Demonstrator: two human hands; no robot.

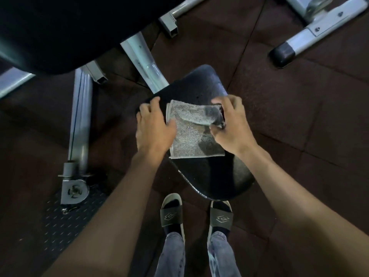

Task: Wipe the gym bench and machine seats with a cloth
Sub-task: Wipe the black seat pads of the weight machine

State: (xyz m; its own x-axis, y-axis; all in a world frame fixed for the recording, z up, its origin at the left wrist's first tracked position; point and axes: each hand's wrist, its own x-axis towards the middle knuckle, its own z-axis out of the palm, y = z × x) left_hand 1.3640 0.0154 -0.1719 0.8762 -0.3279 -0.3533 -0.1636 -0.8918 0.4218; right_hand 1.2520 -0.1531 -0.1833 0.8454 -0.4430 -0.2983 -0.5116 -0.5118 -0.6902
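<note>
standing over a black seat (209, 176), looking down. entries as seen:

seat: black padded, rounded, tilted across the middle of the view, carried on a pale metal post (143, 58) that runs up and left from it.

cloth (189, 134): grey towel, folded, lying flat on the upper half of the seat, its top right corner turned over into a loose flap.

left hand (153, 126): palm down, fingers spread apart, resting on the seat at the cloth's left edge, thumb lying on the cloth. it presses, it does not grip.

right hand (231, 122): at the cloth's right side, thumb and fingers pinched on the folded flap, fingers curled over its far edge.

pad (50, 31): large, black, upper left, above the frame tubes.

frame (79, 120): grey tube down the left, ending in a bolted bracket on a studded plate (65, 220).

second frame (311, 31): upper right, pale tube with a black end cap, well apart from the seat.

floor (299, 126): dark brown rubber tiles with visible seams.

slides (171, 214): two, dark strap with a logo, on my feet just below the seat's near edge; blue jeans above them.
</note>
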